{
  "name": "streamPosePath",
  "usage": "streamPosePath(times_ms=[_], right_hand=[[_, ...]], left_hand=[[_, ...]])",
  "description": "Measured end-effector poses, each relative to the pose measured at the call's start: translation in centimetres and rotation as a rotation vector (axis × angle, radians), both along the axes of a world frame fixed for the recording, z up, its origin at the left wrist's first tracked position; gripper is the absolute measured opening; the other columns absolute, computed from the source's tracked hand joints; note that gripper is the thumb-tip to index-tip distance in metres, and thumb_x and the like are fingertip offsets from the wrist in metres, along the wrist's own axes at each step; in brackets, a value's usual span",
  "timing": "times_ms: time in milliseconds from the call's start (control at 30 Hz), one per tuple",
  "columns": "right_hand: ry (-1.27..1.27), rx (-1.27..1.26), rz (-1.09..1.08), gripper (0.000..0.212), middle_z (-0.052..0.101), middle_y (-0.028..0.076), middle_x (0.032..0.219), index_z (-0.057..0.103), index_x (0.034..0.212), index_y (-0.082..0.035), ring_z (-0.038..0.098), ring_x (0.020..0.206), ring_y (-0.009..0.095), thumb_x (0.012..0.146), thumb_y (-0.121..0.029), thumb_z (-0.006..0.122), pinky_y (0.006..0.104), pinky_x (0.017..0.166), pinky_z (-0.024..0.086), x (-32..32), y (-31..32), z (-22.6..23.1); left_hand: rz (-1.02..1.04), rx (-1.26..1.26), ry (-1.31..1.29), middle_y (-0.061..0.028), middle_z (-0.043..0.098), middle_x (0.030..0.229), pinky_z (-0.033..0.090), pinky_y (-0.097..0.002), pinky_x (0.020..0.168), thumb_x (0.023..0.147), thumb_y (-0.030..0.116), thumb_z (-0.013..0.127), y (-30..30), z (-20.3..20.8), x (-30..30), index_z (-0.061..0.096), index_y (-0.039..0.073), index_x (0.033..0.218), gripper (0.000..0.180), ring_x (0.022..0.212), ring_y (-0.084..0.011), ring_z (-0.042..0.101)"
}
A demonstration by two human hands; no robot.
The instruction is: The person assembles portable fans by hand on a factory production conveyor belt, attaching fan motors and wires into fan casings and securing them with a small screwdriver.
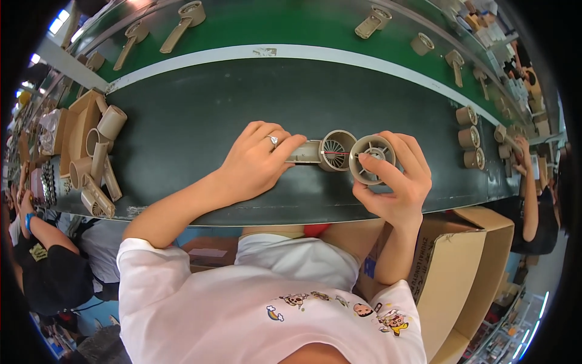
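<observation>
My left hand (257,161), with a ring on one finger, is closed around the handle of a beige plastic housing (308,151), shaped like a hair dryer body. The handle lies open along its side, and its round head shows a ring of thin radial spokes inside. To its right, my right hand (403,176) grips a short beige cylinder (356,161) with a spoked hub, thumb reaching over its opening. A thin red wire (333,153) runs across the housing's head toward the cylinder. Both pieces are close together above the dark green worktop (242,97).
At the left, beige cylinders and handled housings (100,164) are piled by a cardboard tray (79,124). Several short cylinders (468,137) stand at the right. Beyond a white rail, a green belt (273,27) carries more housings. An open carton (454,261) sits below right. Co-workers flank both sides.
</observation>
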State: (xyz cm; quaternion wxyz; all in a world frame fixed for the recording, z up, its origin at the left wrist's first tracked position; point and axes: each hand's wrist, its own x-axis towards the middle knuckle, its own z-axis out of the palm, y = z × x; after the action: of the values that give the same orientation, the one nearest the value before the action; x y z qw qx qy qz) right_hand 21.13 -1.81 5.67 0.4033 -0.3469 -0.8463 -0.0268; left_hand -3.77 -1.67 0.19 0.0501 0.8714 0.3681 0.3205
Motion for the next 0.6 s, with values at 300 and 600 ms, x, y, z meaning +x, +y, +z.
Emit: streamPosePath(times_ms=[300,600], right_hand=[[-0.106,-0.07,0.007,0.035,0.062,0.012,0.096,0.066,0.079,-0.008,0.059,0.082,0.029,0.045,-0.003,0.073,0.0365,0.062,0.051,0.5,0.8,0.9],[-0.136,-0.173,0.077,0.03,0.061,0.012,0.1,0.066,0.077,-0.008,0.057,0.089,0.029,0.048,-0.005,0.074,0.0383,0.073,0.05,-1.4,1.3,0.9]], left_hand=[[0.0,-0.023,-0.028,-0.0082,0.063,0.093,0.046,-0.0386,0.081,0.064,0.005,0.076,0.0,-0.3,0.0,0.062,0.004,0.105,0.044,0.092,-0.027,0.061],[-0.022,-0.085,-0.044,-0.0087,0.063,0.095,0.046,-0.0388,0.08,0.068,0.006,0.075,0.1,-0.1,0.8,0.061,0.005,0.104,0.039,0.093,-0.0271,0.06]])
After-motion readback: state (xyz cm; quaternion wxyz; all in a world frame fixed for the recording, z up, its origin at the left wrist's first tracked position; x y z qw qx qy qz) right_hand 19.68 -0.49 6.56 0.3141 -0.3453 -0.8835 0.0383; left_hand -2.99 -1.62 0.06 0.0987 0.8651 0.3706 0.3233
